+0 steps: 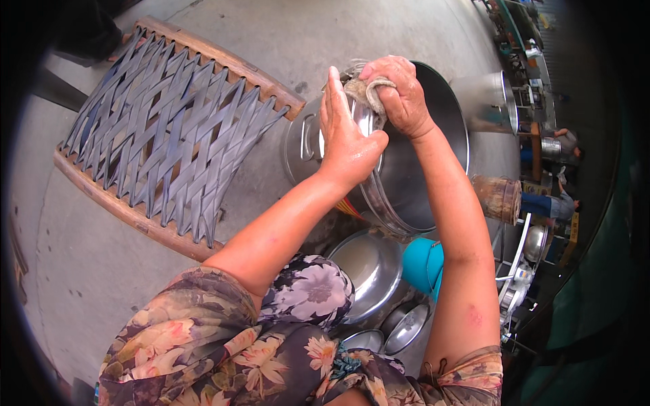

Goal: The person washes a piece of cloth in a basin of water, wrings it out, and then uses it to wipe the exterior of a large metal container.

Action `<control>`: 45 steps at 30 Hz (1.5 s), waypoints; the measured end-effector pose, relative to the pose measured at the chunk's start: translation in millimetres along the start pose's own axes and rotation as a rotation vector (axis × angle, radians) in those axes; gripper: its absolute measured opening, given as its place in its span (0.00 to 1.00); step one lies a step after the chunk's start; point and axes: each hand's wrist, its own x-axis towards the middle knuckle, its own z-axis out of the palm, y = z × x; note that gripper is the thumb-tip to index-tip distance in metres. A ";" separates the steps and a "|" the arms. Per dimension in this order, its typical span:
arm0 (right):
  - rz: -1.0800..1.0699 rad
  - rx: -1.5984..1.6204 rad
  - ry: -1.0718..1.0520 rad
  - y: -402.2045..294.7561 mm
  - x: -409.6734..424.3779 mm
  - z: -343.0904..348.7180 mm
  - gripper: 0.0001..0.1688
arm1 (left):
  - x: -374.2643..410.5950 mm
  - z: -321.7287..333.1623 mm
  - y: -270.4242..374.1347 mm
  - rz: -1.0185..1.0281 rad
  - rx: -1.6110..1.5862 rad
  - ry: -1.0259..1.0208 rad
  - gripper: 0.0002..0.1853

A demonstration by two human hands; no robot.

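A large metal pot lies tipped with its dark mouth facing right; a loop handle shows on its outer wall. My left hand grips the shiny metal by the pot's rim, fingers stretched along the outside and thumb across the near edge. In my right hand is a bunched, greyish cloth, pressed to the metal beside my left fingers. Both hands look wet. Whether the shiny part under them belongs to the pot or to a separate piece, I cannot tell.
Below the pot stand a wide metal basin with cloudy liquid, a turquoise bucket and smaller metal bowls. A wooden-framed woven-strap seat is at left. Another metal pot, a worn drum and people are at right.
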 end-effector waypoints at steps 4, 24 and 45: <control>0.426 -0.401 0.228 98.2 -18.8 -13.7 0.13 | -2.1 -3.5 9.7 -0.027 -0.034 0.003 0.53; 1.294 -0.718 0.004 119.7 -94.3 -78.0 0.27 | -10.0 2.9 7.8 0.069 -0.066 0.066 0.50; 0.852 0.571 0.521 -59.1 27.3 -44.3 0.18 | 11.8 -9.8 -49.9 -0.232 -0.673 -0.006 0.39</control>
